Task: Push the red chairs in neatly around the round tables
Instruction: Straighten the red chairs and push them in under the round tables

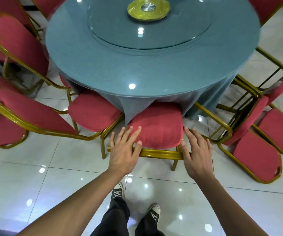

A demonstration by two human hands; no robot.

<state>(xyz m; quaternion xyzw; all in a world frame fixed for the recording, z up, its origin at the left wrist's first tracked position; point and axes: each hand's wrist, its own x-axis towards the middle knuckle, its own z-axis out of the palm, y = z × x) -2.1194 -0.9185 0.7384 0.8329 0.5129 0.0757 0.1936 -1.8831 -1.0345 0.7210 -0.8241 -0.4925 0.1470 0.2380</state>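
Resting flat-fingered on red chair [157,126] back rail, left hand [123,150], right hand [197,154], seat under round table [137,65].

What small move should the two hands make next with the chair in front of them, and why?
Probably a short, even push forward. The left hand and right hand lie with straight fingers on the gold top rail of the chair, whose seat is only partly under the tablecloth of the round table.

Both arms reach forward, left hand [124,151] and right hand [198,154] flat, fingers straight, palms down.
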